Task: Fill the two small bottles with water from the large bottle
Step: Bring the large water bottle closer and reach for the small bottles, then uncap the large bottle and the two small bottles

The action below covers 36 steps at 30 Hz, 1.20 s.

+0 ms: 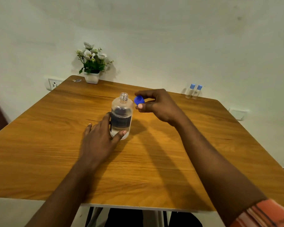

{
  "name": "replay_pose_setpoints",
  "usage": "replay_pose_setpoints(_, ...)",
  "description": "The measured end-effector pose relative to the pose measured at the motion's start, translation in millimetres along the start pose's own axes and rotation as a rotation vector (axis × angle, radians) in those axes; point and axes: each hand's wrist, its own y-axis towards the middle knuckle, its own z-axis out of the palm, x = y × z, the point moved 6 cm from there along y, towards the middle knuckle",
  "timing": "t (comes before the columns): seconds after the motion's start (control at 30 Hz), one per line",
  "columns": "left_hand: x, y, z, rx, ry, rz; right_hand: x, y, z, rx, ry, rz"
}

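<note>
Large bottle point(121, 115) open: left hand point(102, 136) grips it, right hand point(156, 105) pinches blue cap point(139, 100). Next: uncap small bottles point(193, 92), far right.

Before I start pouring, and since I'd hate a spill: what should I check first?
1. Large bottle uncapped: ok, its neck is open.
2. Large bottle steadied: ok, the left hand grips its lower body, and it stands upright on the table.
3. Right hand free: not ok, it pinches the blue cap.
4. Small bottles opened: not ok, both have their caps on.
5. Small bottles within easy pouring range: not ok, they stand at the table's far right edge, apart from the large bottle.
6. Water level: cannot tell, the label hides it.
</note>
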Motion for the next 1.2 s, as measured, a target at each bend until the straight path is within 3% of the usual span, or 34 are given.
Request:
replay_pose_setpoints(0.1, -1, -1, 0, -0.003, 0.002, 0.003, -36, -14, 8, -0.146, 0.076, 0.070)
replay_pose_setpoints(0.3, -1, -1, 0, -0.009, 0.024, 0.002, -94, -38, 43, -0.201, 0.117, 0.224)
replay_pose_setpoints(0.87, -2, -7, -3, 0.003, 0.038, -0.008, -92, -49, 62, -0.187, -0.114, 0.193)
replay_pose_setpoints(1.2, -4, -57, -22, -0.152, -0.130, -0.242, -101, -66, 45, -0.171, -0.047, 0.240)
